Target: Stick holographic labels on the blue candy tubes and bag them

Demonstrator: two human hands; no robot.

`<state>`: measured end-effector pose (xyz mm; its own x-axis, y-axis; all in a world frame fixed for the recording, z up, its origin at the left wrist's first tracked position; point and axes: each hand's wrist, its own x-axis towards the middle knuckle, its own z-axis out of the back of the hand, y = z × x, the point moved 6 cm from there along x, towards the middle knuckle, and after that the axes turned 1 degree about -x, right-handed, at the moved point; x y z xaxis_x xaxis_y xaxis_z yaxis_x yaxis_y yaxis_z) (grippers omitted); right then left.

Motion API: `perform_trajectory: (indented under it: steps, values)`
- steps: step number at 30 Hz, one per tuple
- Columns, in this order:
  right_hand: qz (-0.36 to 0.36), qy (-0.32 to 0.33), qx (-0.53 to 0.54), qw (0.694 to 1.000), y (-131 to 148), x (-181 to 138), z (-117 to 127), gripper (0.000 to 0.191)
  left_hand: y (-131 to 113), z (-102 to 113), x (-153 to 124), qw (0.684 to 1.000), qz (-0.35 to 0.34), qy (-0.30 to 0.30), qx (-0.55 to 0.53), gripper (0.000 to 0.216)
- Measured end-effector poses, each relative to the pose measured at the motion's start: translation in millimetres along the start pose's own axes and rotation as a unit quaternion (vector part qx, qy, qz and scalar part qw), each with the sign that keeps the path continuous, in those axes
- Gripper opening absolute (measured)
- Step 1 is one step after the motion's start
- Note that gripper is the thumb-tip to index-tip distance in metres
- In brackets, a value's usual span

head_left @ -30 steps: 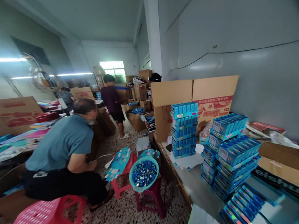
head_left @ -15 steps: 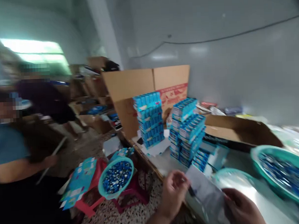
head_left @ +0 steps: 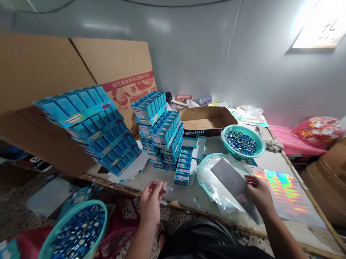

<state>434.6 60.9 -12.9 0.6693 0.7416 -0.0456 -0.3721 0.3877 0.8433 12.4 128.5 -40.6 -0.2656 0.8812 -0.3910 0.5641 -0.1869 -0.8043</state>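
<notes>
My left hand (head_left: 151, 199) is closed, pinching a small clear piece of plastic (head_left: 167, 188) over the table's front edge. In my right hand (head_left: 259, 192) is a flat grey sheet (head_left: 228, 176), gripped along its right side. Below the sheet, a shallow teal basin (head_left: 202, 178) holds clear plastic film. Beyond my left hand lies a small row of blue boxes (head_left: 184, 167), beside stacked trays of blue boxes (head_left: 166, 135). Farther left rises a taller, leaning-looking stack of blue display boxes (head_left: 104, 134).
A teal basket (head_left: 244, 155) of blue wrapped pieces stands at the back right; another basket (head_left: 104, 224) sits low at left. An open carton (head_left: 201, 124) is near the wall. Shiny rainbow film (head_left: 287, 189) covers the table at right. Tall cardboard (head_left: 115, 59) stands left.
My view has swung right and down, so the people at left are out of sight. My hands have moved apart, the grey sheet staying in the right one.
</notes>
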Motion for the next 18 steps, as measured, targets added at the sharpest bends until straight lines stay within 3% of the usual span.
perform_trajectory:
  steps: [9,14,18]
  values:
    - [-0.036,-0.013,0.012,0.999,-26,13,-14,0.049,-11,-24,16,0.998,0.037,0.030,-0.051,0.012]
    - [-0.043,-0.006,-0.009,0.999,-22,26,-24,0.052,-20,-34,12,0.992,0.057,0.057,-0.096,0.028]
    - [-0.039,0.006,-0.012,0.999,-20,36,-34,0.046,-28,-34,6,0.994,0.014,0.080,-0.073,0.045]
